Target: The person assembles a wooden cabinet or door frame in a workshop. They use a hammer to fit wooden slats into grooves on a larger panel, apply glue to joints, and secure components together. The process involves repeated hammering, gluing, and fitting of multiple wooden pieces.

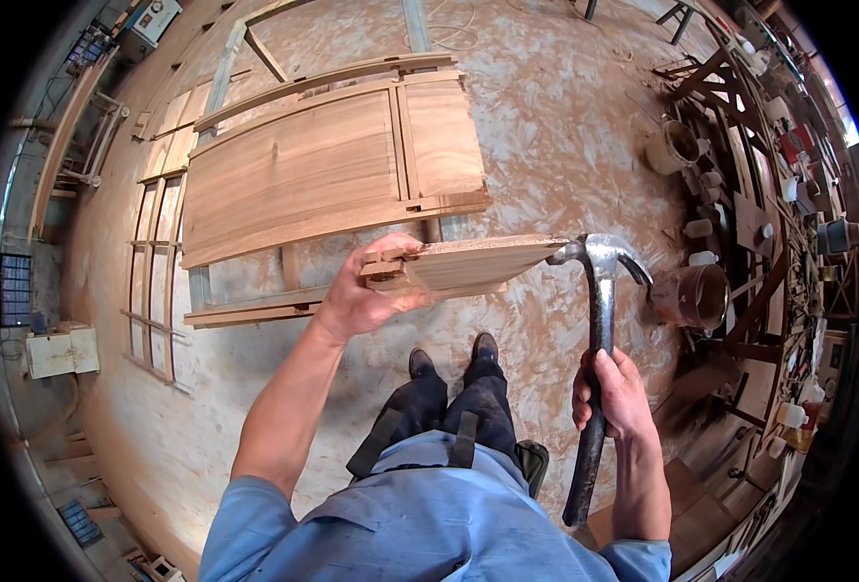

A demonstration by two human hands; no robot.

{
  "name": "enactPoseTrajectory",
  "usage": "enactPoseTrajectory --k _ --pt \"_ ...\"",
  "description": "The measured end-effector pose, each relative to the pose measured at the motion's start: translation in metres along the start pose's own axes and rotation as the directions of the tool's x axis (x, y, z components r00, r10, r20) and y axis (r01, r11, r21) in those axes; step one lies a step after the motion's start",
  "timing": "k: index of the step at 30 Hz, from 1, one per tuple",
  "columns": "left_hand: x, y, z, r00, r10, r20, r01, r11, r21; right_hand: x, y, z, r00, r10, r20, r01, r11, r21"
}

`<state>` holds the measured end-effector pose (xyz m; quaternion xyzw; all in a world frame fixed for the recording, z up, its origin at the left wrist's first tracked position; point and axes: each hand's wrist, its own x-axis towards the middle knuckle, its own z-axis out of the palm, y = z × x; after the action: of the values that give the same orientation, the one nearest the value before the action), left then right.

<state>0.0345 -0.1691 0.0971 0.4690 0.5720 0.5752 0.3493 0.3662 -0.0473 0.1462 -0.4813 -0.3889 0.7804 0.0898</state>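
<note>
My left hand [366, 296] grips a short wooden board [497, 262] by its left end, where a notched tenon shows between thumb and fingers. The board is held out in front of me, above the floor. In my right hand [618, 393] is a claw hammer [599, 301], its dark handle upright and wrapped by the fingers. The steel head is at the board's right end; whether it touches the wood I cannot tell. Just beyond the board lies a large wooden panel [293, 165] with frame rails, resting on supports.
Slatted wooden frames [153, 262] lie at the left. On the right stand a bucket [691, 296], another bucket [672, 145] and a cluttered rack with several small containers. A white box [63, 351] is by the left wall. My shoes [486, 346] are on the dusty floor.
</note>
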Motion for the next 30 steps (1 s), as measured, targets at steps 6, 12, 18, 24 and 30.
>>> enactPoseTrajectory --k 6,12,18,24,30 --pt "-0.002 -0.009 0.002 0.994 0.103 0.041 -0.097 0.987 -0.129 0.002 0.007 -0.008 0.993 0.0 -0.121 0.015 0.992 0.129" --pt "-0.003 0.0 0.005 0.99 -0.068 0.125 0.08 0.993 -0.088 -0.006 0.015 -0.006 1.0 0.015 0.006 -0.015 0.999 -0.036" --pt "0.001 0.003 0.007 0.994 0.044 0.097 -0.044 0.999 -0.007 -0.001 0.017 -0.012 0.993 0.043 -0.11 -0.033 0.995 0.09" --pt "0.002 0.009 0.008 0.991 0.05 0.125 -0.059 0.996 0.064 -0.003 0.029 -0.006 0.998 0.068 -0.003 -0.068 0.997 -0.025" --pt "-0.001 0.004 0.01 0.99 0.053 0.134 -0.057 0.998 0.025 0.02 0.041 -0.02 0.984 0.143 -0.103 -0.141 0.99 0.019"
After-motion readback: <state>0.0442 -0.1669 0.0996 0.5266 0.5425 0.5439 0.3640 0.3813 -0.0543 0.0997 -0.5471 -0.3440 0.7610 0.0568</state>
